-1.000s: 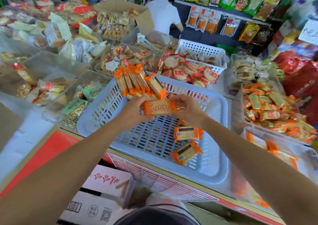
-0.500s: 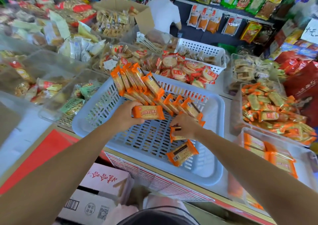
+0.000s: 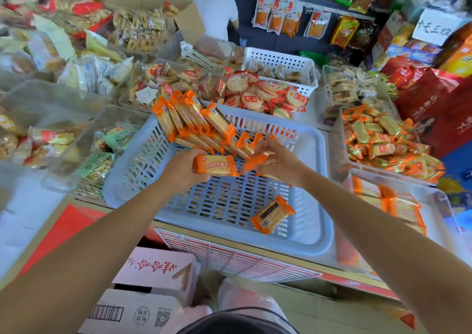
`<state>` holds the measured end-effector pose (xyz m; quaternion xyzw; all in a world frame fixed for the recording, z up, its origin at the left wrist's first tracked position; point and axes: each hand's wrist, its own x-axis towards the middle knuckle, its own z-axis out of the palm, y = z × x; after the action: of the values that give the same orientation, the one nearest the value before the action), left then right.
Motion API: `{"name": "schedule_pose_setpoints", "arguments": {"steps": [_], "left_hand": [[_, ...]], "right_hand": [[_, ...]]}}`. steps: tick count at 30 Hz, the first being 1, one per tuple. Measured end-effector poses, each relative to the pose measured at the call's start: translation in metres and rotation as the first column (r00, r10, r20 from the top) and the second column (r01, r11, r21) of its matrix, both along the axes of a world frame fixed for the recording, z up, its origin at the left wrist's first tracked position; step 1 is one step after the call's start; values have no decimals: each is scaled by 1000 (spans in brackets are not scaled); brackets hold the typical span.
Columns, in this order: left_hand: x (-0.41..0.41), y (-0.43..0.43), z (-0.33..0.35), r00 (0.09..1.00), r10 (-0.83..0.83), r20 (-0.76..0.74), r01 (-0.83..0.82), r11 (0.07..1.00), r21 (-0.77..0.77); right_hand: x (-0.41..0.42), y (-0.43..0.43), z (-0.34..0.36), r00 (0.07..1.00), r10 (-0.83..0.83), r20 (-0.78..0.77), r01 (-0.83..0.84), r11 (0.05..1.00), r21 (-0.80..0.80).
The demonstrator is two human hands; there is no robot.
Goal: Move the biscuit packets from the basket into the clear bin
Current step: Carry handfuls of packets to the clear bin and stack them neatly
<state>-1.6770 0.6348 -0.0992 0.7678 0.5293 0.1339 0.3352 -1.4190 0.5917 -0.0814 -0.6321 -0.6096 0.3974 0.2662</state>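
**A:** What sits nearest on your feed?

**B:** Cardboard boxes (image 3: 153, 272) on the floor, below my forearms. Past them, the pale basket (image 3: 315, 234) rests at the near edge of the surface (image 3: 25, 206).

**A:** Anything left inside it?

**B:** One loose packet (image 3: 272, 217) lies flat near the basket's near right corner, apart from the others. Above the middle of the basket, my left hand (image 3: 181, 170) has its fingers wrapped round a packet (image 3: 214, 165), held level with the printed face up. Just beside it, my right hand (image 3: 279, 166) pinches a second packet (image 3: 255, 161) in curled fingers. That one is blurred, so I can't read its face.

**A:** And the rest of the stock?

**B:** A stack of packets (image 3: 194, 121) leans on edge in the basket's far left corner, spilling towards my hands. The clear bin (image 3: 444, 213) stands just right of the basket, with several orange packets (image 3: 401, 207) already lying in it.

**A:** Beyond that?

**B:** A further bin (image 3: 339, 129) heaped with orange and green wrappers. At the back is a person (image 3: 214, 9) in a white top, back turned to me.
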Motion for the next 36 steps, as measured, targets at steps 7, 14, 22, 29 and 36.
{"name": "schedule_pose_setpoints", "arguments": {"steps": [7, 14, 22, 29, 36], "left_hand": [[0, -1, 0, 997, -75, 1, 75, 997, -20], [19, -12, 13, 983, -93, 160, 108, 990, -90], [67, -45, 38, 921, -134, 367, 204, 966, -159], [129, -80, 44, 898, -193, 397, 275, 947, -163], [212, -135, 36, 876, -231, 424, 298, 949, -98]], "right_hand": [[1, -19, 1, 978, -183, -103, 199, 964, 177], [2, -45, 25, 885, -184, -429, 284, 941, 182], [22, -73, 20, 936, -219, -276, 281, 937, 210], [68, -121, 25, 963, -216, -163, 256, 923, 286], [158, -192, 25, 982, -136, 130, 80, 928, 365]]}}
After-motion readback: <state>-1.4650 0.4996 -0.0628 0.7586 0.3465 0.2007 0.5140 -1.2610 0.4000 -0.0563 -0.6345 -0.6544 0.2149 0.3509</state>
